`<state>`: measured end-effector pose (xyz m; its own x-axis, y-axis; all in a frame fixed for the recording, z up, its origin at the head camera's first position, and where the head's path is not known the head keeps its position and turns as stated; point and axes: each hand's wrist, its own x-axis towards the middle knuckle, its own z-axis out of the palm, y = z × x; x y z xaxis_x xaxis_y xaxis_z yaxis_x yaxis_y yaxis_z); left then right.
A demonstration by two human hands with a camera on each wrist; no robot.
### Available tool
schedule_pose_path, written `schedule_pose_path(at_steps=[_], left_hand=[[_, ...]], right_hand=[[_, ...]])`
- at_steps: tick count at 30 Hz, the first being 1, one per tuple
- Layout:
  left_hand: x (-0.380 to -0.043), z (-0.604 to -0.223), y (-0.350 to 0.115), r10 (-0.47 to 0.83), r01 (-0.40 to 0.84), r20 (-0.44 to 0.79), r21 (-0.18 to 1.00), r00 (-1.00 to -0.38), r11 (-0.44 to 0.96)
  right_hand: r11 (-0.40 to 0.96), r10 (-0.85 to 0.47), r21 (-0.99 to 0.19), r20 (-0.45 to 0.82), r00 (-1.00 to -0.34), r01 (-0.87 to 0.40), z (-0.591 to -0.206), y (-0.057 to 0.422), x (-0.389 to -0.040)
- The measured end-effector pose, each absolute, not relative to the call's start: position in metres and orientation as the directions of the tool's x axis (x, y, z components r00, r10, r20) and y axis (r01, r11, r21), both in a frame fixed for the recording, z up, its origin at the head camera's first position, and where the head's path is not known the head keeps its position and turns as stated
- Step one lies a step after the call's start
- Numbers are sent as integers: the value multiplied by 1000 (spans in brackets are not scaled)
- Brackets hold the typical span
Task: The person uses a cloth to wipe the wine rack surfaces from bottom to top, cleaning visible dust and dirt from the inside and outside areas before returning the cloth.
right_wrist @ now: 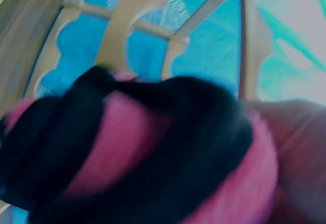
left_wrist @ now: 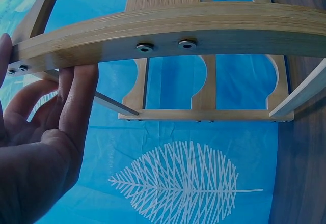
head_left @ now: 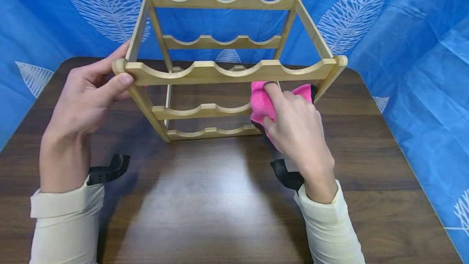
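A pale wooden wine rack [head_left: 209, 73] with scalloped rails stands on the table. My left hand [head_left: 84, 97] grips its upper left front corner, thumb on the front and fingers behind the post. In the left wrist view, the left hand's fingers [left_wrist: 79, 96] press against a side upright [left_wrist: 168, 38] fitted with round metal screw heads. A pink cloth [head_left: 261, 103] with a black edge is bunched in my right hand [head_left: 298, 129], over the right part of the middle front rail [head_left: 205, 111]. The right wrist view shows the cloth [right_wrist: 119, 147] blurred, its folds hiding most of that hand.
The dark wood-grain table [head_left: 205, 199] extends in front of the rack, with a bright glare on it. Behind and to the right hangs a blue sheet [head_left: 414, 72] with white leaf prints. Black straps [head_left: 110, 170] are on both wrists.
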<state>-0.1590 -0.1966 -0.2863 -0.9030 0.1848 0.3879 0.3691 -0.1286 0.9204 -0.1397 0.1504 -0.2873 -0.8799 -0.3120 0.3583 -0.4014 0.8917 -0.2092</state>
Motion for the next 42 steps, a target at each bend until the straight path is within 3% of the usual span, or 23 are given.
schedule_pose_path(at_steps=[6, 10, 13, 16, 20, 25, 33, 42], left_hand=[[-159, -287, -196, 164, 372, 392, 918, -905, -140], [-158, -287, -194, 137, 368, 382, 923, -914, -117], [-158, -286, -193, 128, 365, 373, 927, -919, -86], [-159, -286, -193, 123, 363, 367, 930, -922, -54], [-159, -287, -193, 118, 349, 351, 936, -929, -42], [-159, -286, -193, 125, 347, 348, 938, -929, -30], [-159, -285, -196, 141, 345, 345, 938, -928, -27], [-159, -286, -199, 149, 343, 343, 939, -928, -27]], right_hand=[[764, -477, -205, 458, -750, -612, -292, 124, -131], [616, -613, -174, 507, -606, -768, -302, 100, -122], [454, -709, -199, 509, -487, -868, -309, 84, -116], [349, -770, -261, 468, -434, -900, -317, 73, -116], [362, -772, -314, 427, -471, -878, -327, 70, -121], [435, -678, -351, 480, -558, -830, -334, 72, -128], [610, -540, -268, 548, -639, -746, -333, 74, -127], [727, -511, -240, 437, -740, -643, -316, 96, -126]])
